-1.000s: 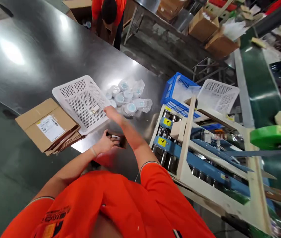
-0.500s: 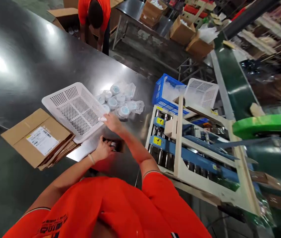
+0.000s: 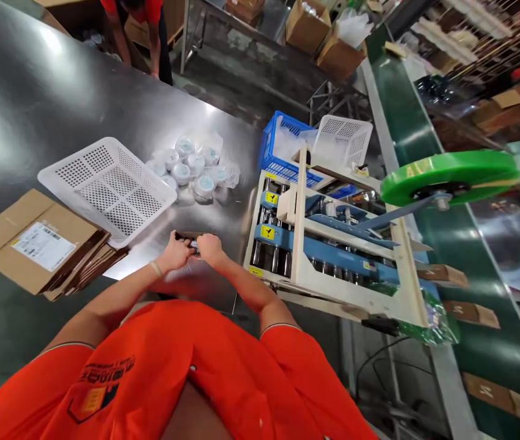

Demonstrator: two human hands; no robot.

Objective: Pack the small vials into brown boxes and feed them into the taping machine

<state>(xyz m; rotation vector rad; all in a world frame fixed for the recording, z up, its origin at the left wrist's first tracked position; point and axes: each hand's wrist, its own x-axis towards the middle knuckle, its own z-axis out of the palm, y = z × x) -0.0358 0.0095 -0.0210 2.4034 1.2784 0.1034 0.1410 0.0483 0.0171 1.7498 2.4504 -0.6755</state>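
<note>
On the metal table in front of me, a small cardboard box (image 3: 192,234) lies between my hands, mostly covered by them. My left hand (image 3: 177,252) is closed around its left end. The fingers of my right hand (image 3: 210,249) are curled at its right side, their tips partly hidden. Something small and pale shows between the two hands at the box; I cannot make out what it is. Beyond them lie several round, pale-lidded tubs (image 3: 203,186) in clear plastic wrap. A white perforated basket (image 3: 122,198) stands just left of the tubs.
Flattened cardboard boxes (image 3: 35,235) are stacked at the left table edge. On the right stands a roller machine (image 3: 328,263) with green tape (image 3: 452,177), beside a green conveyor (image 3: 507,293) carrying cartons. A blue crate (image 3: 271,143) is behind it. Across the table a person (image 3: 138,30) bends over cartons.
My right hand has come from the basket's rim, where it pinched something white, down to the small box beside my left hand. The view has shifted to the right.
</note>
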